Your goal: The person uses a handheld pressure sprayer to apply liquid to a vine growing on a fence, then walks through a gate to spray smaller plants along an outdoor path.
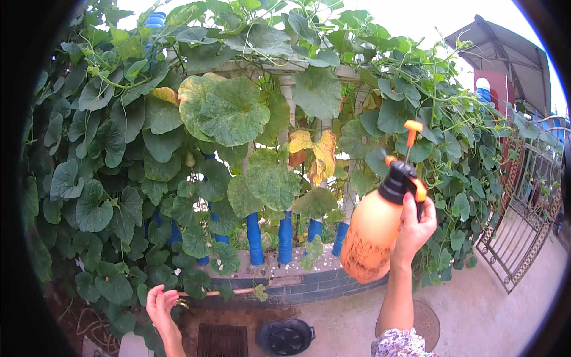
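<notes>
My right hand (414,225) grips the handle of an orange pump sprayer bottle (372,232), which is tilted with its base toward the lower left. Its black collar carries an orange nozzle pointing left, and the orange pump plunger (413,129) stands pulled up on its thin rod. Writing and dark print mark the bottle's lower side. At the lower left my left hand (161,303) is raised, empty, with its fingers apart and slightly bent. Broad green leaves of a climbing gourd vine (234,111) spread before me, and a yellowed leaf (322,154) hangs near the middle.
Behind the vine stands a balustrade with blue-based posts (254,238) on a low brick wall (312,285). Below lie a drain grate (221,341), a black plastic basin (285,337) and a round manhole cover (428,323). At right is a metal gate (522,223).
</notes>
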Tool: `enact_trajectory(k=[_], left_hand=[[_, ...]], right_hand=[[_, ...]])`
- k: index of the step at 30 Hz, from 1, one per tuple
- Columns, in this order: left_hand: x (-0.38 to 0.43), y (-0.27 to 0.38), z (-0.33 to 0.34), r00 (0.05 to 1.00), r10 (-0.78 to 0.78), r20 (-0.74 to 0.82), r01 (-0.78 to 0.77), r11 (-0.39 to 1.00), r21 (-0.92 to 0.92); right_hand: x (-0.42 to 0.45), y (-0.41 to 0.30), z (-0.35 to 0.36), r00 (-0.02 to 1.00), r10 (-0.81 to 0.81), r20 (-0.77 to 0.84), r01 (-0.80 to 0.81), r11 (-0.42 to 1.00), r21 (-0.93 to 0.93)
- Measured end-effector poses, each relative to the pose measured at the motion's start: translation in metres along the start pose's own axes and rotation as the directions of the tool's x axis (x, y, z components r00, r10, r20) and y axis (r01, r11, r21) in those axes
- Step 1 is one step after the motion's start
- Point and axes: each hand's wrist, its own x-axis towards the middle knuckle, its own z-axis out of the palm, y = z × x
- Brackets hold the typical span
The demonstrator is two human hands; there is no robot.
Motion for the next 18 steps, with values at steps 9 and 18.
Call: enact_trajectory(k=[9, 18], left_hand=[[-0.005, 0.0, -0.012, 1.0, -0.002, -0.025, 0.003, 1.0, 0.027], [-0.007, -0.003, -0.01, 1.0, 0.003, -0.019, -0.003, 1.0, 0.027]], right_hand=[[0.087, -0.028, 0.087, 0.975, -0.2, 0.099, 0.178, 0.964, 0.196], [0.088, -0.083, 0.15, 0.932, -0.281, 0.23, 0.193, 0.92, 0.342]])
